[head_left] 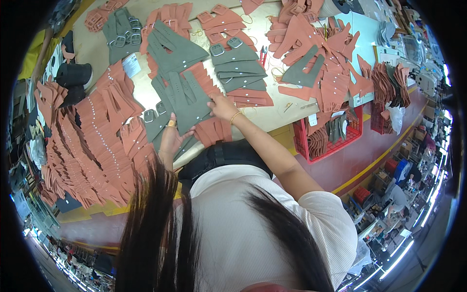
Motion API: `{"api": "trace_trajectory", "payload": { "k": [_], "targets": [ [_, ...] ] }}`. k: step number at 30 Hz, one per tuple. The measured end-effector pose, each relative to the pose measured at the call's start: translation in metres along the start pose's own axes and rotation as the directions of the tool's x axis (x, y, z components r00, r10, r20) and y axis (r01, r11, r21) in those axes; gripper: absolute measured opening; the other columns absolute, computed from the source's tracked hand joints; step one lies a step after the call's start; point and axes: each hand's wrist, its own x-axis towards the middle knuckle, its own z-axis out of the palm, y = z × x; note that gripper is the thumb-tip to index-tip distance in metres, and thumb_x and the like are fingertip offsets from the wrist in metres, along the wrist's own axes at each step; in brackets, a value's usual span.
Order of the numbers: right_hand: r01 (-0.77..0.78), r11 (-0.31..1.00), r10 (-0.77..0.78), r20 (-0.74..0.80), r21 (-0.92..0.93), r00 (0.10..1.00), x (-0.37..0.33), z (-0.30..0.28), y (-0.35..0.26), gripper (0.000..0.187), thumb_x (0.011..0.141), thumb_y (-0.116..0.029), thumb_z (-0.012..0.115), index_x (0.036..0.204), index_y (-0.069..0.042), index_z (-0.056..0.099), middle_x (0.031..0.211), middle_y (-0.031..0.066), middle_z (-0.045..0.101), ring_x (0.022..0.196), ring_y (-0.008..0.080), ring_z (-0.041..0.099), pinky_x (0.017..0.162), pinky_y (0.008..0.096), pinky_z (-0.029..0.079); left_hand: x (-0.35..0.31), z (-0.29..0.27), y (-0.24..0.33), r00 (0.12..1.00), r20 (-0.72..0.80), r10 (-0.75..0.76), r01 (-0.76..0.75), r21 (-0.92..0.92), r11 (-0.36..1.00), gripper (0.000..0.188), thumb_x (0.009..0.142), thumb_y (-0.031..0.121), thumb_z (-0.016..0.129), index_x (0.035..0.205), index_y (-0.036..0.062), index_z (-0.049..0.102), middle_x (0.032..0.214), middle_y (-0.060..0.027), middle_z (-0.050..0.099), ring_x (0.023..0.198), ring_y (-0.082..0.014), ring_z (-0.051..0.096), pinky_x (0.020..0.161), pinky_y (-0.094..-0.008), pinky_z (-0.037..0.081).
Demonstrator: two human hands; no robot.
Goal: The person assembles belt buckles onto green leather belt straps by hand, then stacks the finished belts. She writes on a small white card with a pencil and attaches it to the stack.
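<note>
A slotted grey-green piece (192,106) lies over orange pieces (214,130) at the near edge of the table (270,111), its right side pinched by the right hand (224,107), its lower edge gripped by the left hand (170,140); a buckled grey-green stack (238,64) lies beyond, a red crate (300,141) farther right

"Can you read any lettering or numbers here?"
"None. The white sheet (131,65) lying at the left of the worktop (272,109) seems to carry faint print, too small to make out."
"And the small white tags (94,117) on the orange pieces (112,92) and some green pieces (238,54)?"
"Just pale specks at this size."
"The white slip (312,119) at the red crate (335,152)?"
"Unreadable too."
</note>
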Motion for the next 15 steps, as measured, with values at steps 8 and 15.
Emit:
{"api": "trace_trajectory", "payload": {
  "k": [8, 15],
  "targets": [
    [0.052, 0.932, -0.100, -0.116, -0.360, 0.988, -0.004, -0.008, -0.011, 0.024, 0.089, -0.014, 0.057, 0.108, 0.001, 0.056, 0.096, 0.0177, 0.064, 0.087, 0.0298, 0.066, 0.076, 0.0411, 0.050, 0.001, 0.000, -0.004, 1.000, -0.031, -0.005, 0.005, -0.019, 1.000, 0.039, 0.099, 0.036, 0.048, 0.120, 0.0040, 0.047, 0.111, -0.0125, 0.059, 0.091, -0.0248, 0.064, 0.076, -0.0352, 0.055],
    [0.142, 0.707, -0.471, -0.311, -0.692, 0.825, -0.019, -0.043, -0.034, 0.023, 0.083, -0.023, 0.064, 0.102, -0.010, 0.066, 0.109, 0.0088, 0.059, 0.103, 0.0314, 0.054, 0.087, 0.0458, 0.042, 0.000, 0.005, -0.013, 0.996, -0.046, 0.083, -0.083, -0.011, 0.996, 0.025, 0.097, 0.018, 0.055, 0.115, 0.0036, 0.047, 0.110, -0.0111, 0.060, 0.091, -0.0233, 0.064, 0.079, -0.0346, 0.054]
  ]
}}
